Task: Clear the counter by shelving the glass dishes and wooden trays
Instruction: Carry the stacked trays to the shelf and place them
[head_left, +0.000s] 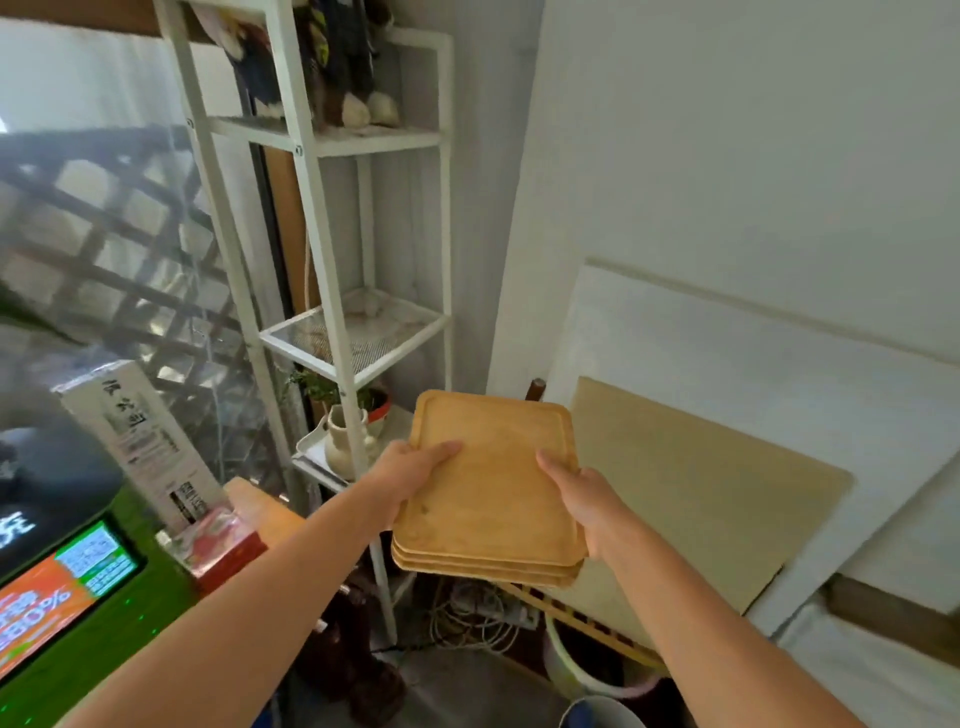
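White walls meet in a corner, and a tall white metal shelving unit stands there, beyond the fingers. Both bare hands hold a stack of wooden trays in mid-air, in front of the unit's lower half. The left hand grips the stack's left edge, thumb pressed flat on the top tray, remaining fingers hidden underneath. The right hand grips the right edge the same way, thumb on top.

Past the fingertips, a mesh shelf lies mostly bare. Below it, just beyond the left thumb, a cream vase and a small potted plant crowd the lower shelf. Stuffed toys fill the upper shelf.

Right of the right hand, a tan board leans against the wall. Under the stack lie tangled cables. Left of the left forearm sit a green machine with a lit screen and a tall white carton.
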